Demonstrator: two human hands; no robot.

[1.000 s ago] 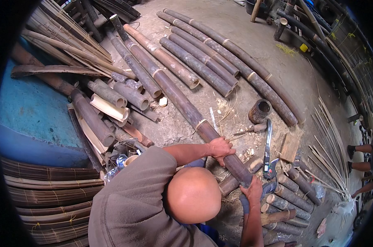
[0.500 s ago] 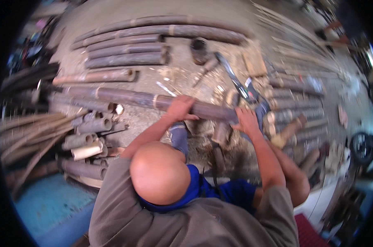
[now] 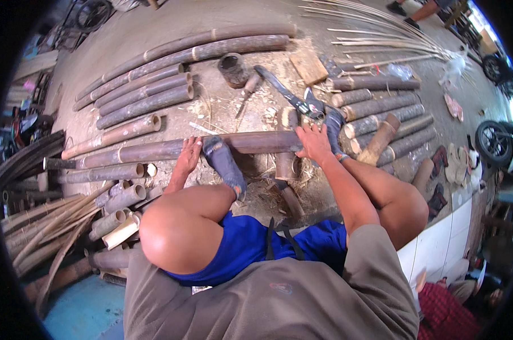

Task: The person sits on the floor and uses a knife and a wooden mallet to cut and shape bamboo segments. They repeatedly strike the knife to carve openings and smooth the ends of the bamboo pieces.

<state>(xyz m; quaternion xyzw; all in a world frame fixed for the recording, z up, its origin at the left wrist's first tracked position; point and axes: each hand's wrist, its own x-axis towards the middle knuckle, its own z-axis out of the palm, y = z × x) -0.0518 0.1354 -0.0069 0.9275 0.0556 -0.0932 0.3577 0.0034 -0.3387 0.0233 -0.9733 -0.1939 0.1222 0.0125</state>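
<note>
A long dark brown bamboo pole (image 3: 256,141) lies crosswise in front of me. My left hand (image 3: 186,158) lies over its middle, fingers across the top and thumb hidden. Near the pole's right end my right hand (image 3: 314,143) is closed over it. Between the hands, my left foot in a grey sock (image 3: 225,164) rests across the pole. My right foot (image 3: 334,130) is beside its right end. Under the pole stands out a short bamboo piece (image 3: 286,166). Just beyond lie a long dark blade (image 3: 279,85) and a small knife with a wooden handle (image 3: 250,85).
Cut bamboo lengths (image 3: 148,93) lie beyond the pole, and more logs (image 3: 386,107) at right. Bamboo strips (image 3: 47,226) are piled at left. A bamboo cup (image 3: 232,68) stands near a wooden block (image 3: 308,68). Wood shavings litter the floor. Another person's legs (image 3: 420,14) show at far right.
My left hand has slid left along the bamboo pole. My left foot has come up onto the pole between the hands. The view has shifted, while my right hand stays at the right end.
</note>
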